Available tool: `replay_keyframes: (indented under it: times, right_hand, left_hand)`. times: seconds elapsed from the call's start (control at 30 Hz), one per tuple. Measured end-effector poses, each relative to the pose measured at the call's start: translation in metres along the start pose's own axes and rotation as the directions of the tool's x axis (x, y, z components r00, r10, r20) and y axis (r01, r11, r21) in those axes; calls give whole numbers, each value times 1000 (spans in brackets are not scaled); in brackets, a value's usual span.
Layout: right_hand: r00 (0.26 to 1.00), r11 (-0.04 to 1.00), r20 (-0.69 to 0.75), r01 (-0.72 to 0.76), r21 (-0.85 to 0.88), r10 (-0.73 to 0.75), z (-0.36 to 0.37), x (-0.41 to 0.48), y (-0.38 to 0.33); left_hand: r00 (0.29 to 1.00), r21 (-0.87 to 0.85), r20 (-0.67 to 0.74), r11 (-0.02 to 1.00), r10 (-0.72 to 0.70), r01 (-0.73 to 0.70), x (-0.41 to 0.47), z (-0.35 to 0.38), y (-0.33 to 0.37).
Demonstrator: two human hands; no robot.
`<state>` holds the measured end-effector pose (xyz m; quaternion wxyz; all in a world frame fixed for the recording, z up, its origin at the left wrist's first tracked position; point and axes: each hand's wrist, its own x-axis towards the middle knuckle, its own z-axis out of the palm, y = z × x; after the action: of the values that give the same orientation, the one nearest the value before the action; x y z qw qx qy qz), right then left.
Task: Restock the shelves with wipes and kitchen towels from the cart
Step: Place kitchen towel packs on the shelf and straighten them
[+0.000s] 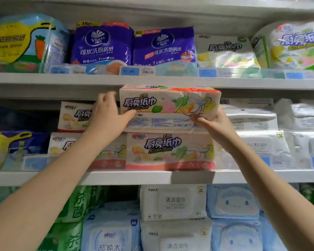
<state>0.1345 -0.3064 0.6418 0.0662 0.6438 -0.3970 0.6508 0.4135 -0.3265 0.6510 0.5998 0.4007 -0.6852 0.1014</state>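
Head view: both hands, left hand and right hand, grip the towel pack, which may slide off the lower pack if left overhanging.

Dark gap left of stacked towel packs open; upper shelf edge close above held pack.

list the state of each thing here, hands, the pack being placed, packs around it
left hand: gripping the held pack's left end
right hand: gripping its lower right corner
held kitchen towel pack: flat, sealed, partly into the middle shelf
pack underneath: lying flat on the shelf, bearing the held one
purple packs: upright on the top shelf
wipes packs: stacked flat on the lower shelf
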Motion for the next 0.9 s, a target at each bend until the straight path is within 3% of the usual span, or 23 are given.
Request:
replay_keyframes:
  times: [0.07,0.1,0.23,0.37,0.67,0.9]
  right_hand:
    - [1000,999,-4,-16,-33,16,1,1,-1]
    - [1000,998,-2,-24,-58,23,2,2,-2]
    - [991,973,-100,-103,-207,84,7,4,-11]
    - [955,856,-288,-89,-510,-72,17,0,-19]
    - [964,784,-232,-45,-619,-128,19,-5,-13]
    - [977,752,-210,-119,-648,-26,23,-1,-13]
  left_hand:
    - [983,-186,126,970,-137,159,-4,9,-10]
    - [979,-219,151,961,-136,167,-4,15,-12]
    - [991,-112,95,988,-98,109,2,30,-9]
    - [990,-80,96,991,-103,111,7,36,-8]
    - [990,-89,93,990,-105,113,14,52,-8]
    - [992,-15,83,995,-93,95,14,52,-10]
